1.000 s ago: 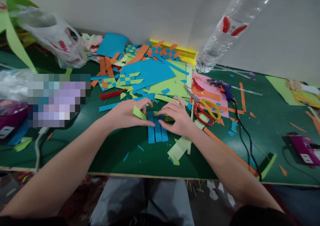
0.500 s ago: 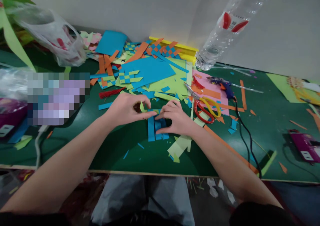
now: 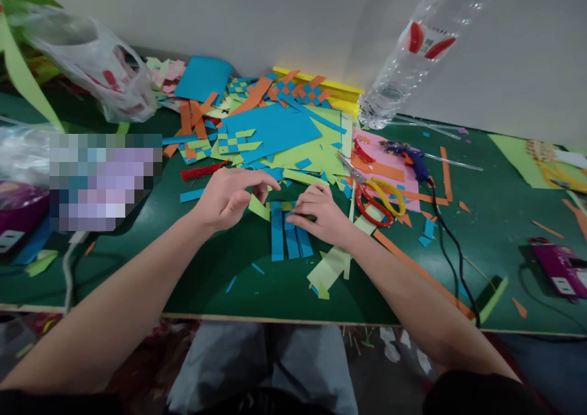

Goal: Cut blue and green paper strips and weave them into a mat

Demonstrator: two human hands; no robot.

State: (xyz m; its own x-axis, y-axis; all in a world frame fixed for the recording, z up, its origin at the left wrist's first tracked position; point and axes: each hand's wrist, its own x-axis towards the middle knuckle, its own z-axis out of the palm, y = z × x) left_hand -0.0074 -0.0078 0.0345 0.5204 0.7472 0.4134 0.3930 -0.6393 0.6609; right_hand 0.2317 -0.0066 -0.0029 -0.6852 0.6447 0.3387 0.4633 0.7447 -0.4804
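Three blue paper strips (image 3: 288,239) lie side by side on the green table (image 3: 257,286), pointing toward me. A light green strip (image 3: 260,208) crosses their far ends. My left hand (image 3: 228,195) pinches the left end of this green strip, fingers curled. My right hand (image 3: 318,214) rests flat on the right side of the blue strips, fingers pressed down where the green strip crosses.
A heap of blue, green and orange paper sheets (image 3: 275,131) and woven pieces lies behind. Scissors (image 3: 373,198) with red and yellow handles sit right of my hand. A glue gun (image 3: 410,158) with a black cord, a clear bottle (image 3: 403,54) and a plastic bag (image 3: 87,60) stand around.
My left hand lifted and turned the green strip's end, then laid it back out to the left. My right hand flattened on the blue strips again.
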